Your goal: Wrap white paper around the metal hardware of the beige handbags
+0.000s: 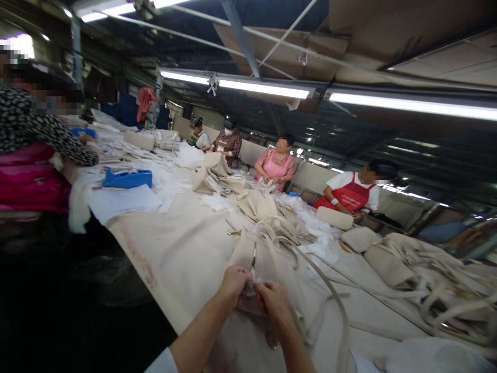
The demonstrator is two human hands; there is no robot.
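Note:
A beige handbag [267, 259] lies on the covered table in front of me, its gold zipper [254, 255] running toward my hands. My left hand [235, 282] is closed, pinching a small piece of clear plastic film [251, 288] at the near end of the zipper. From the other side, my right hand [273, 299] pinches the same film, fingers pressed together. Whether a zipper pull sits inside the film is too small to tell. A long beige strap [330, 282] curves from the bag to the right.
More beige bags [404, 259] and straps pile up at the right, others [215, 173] farther along the table [171, 243]. White sheets [124, 202] and a blue holder [127, 177] lie left. Several co-workers sit around the table, one in a red apron [347, 194]. Light tubes hang overhead.

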